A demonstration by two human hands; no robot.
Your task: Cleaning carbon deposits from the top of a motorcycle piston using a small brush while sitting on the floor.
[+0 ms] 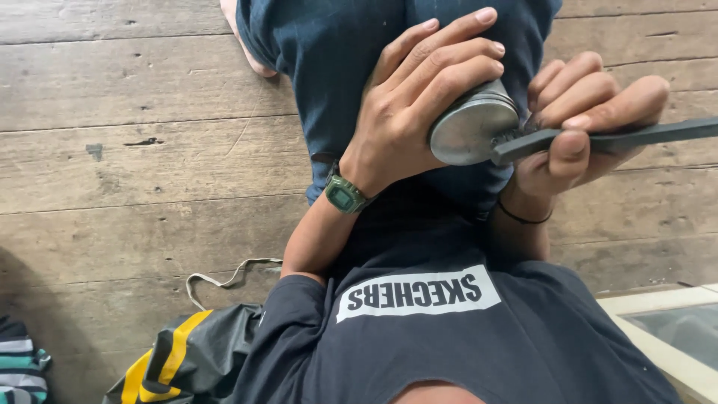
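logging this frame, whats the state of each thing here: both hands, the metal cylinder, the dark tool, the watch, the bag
left hand: gripping the metal cylinder, fingers wrapped over it
right hand: closed on the dark flat tool
metal cylinder: held up, flat round face toward camera
dark flat tool: tip against the cylinder's edge
wristwatch: strapped on the left wrist
black and yellow bag: lying slumped on the wooden floor

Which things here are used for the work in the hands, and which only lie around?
In use: left hand holding the round metal part; right hand holding the dark flat tool.

Lying around: black-yellow bag, striped cloth, framed glass panel.
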